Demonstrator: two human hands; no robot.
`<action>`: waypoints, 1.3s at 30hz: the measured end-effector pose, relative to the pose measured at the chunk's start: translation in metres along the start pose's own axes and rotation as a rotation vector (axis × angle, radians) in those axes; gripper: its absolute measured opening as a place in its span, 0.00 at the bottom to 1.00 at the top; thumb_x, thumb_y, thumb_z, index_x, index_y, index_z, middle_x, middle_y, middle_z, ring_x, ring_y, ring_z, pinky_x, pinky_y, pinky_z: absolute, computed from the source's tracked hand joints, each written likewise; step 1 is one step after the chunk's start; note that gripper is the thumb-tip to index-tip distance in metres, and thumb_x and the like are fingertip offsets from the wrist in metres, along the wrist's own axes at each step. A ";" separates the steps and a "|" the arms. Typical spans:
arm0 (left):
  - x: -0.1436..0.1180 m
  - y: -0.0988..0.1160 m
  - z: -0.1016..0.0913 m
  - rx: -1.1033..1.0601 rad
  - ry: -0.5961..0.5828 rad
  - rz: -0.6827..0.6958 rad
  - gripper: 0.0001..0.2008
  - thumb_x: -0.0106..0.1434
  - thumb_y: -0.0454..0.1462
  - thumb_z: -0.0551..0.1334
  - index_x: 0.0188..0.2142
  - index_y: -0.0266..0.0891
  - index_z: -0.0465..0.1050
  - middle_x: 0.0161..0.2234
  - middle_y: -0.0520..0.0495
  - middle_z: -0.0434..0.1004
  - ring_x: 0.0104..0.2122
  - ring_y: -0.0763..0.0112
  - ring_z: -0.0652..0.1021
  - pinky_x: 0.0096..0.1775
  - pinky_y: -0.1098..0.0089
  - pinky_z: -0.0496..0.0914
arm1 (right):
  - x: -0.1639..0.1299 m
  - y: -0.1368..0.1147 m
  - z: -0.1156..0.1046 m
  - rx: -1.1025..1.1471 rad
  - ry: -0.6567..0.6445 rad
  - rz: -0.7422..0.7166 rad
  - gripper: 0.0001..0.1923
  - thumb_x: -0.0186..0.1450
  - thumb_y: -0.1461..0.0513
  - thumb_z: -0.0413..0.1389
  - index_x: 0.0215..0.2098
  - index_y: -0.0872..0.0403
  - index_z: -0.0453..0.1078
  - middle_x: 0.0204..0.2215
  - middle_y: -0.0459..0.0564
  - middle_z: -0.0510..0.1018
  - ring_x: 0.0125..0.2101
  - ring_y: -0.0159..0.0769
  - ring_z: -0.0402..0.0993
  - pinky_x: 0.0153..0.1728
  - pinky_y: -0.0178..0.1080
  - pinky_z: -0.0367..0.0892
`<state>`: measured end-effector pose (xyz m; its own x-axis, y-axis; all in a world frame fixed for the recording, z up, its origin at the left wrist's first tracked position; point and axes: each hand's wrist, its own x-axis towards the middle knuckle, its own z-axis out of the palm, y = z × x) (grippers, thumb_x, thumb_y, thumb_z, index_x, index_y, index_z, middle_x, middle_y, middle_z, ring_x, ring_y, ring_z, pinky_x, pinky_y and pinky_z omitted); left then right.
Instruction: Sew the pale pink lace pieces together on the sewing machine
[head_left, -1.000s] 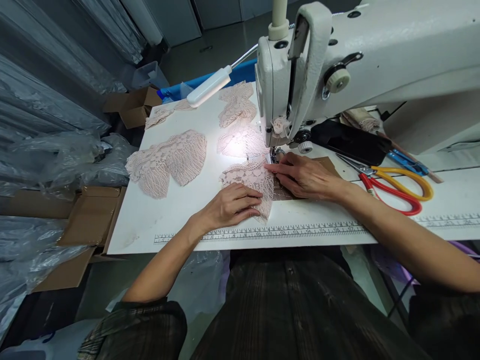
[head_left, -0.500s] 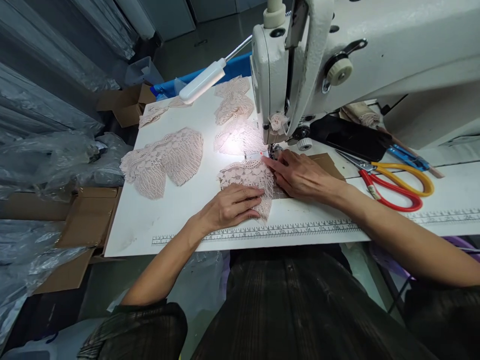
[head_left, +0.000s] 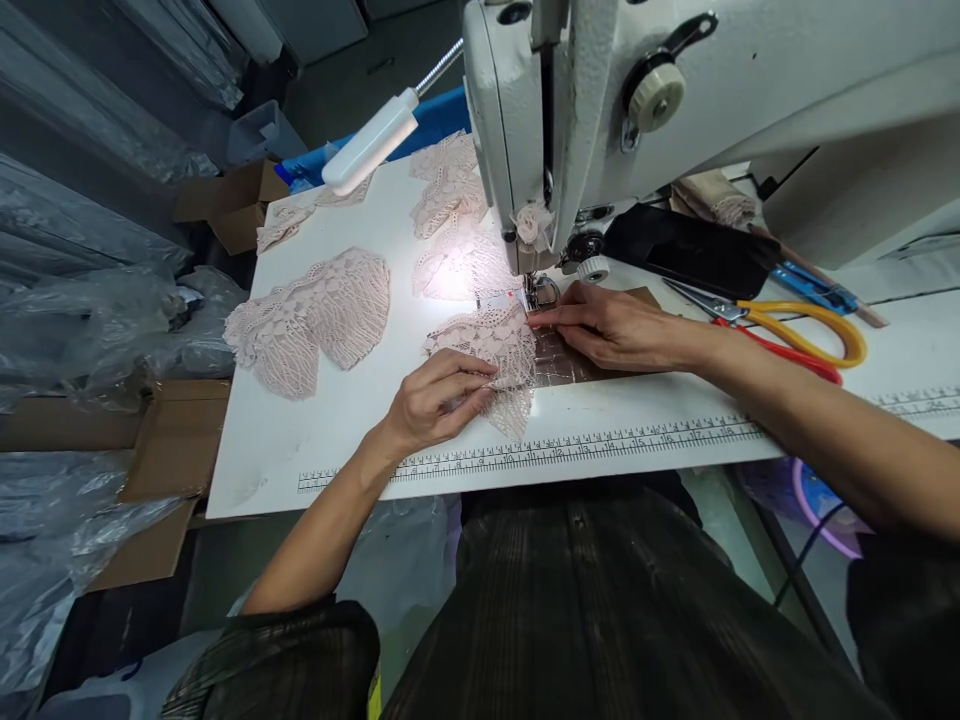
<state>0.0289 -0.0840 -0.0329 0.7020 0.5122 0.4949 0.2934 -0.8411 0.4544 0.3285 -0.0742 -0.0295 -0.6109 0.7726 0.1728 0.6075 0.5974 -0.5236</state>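
The sewing machine (head_left: pixel 675 90) is cut off by the top and right edges. The left hand (head_left: pixel 431 400) covers the near part of the lace piece (head_left: pixel 491 345). The scissors (head_left: pixel 787 330) lie partly behind the right forearm.
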 end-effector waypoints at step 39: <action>0.021 -0.015 -0.004 0.295 -0.054 0.034 0.16 0.73 0.45 0.60 0.51 0.35 0.71 0.52 0.34 0.78 0.47 0.57 0.81 0.44 0.54 0.78 | -0.015 -0.006 0.024 -0.071 0.128 -0.129 0.20 0.70 0.63 0.52 0.55 0.44 0.79 0.45 0.56 0.74 0.46 0.44 0.70 0.48 0.48 0.68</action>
<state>0.0368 -0.0596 -0.0266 0.7461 0.4794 0.4621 0.4393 -0.8759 0.1995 0.3221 -0.0941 -0.0490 -0.6193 0.7068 0.3419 0.5652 0.7036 -0.4308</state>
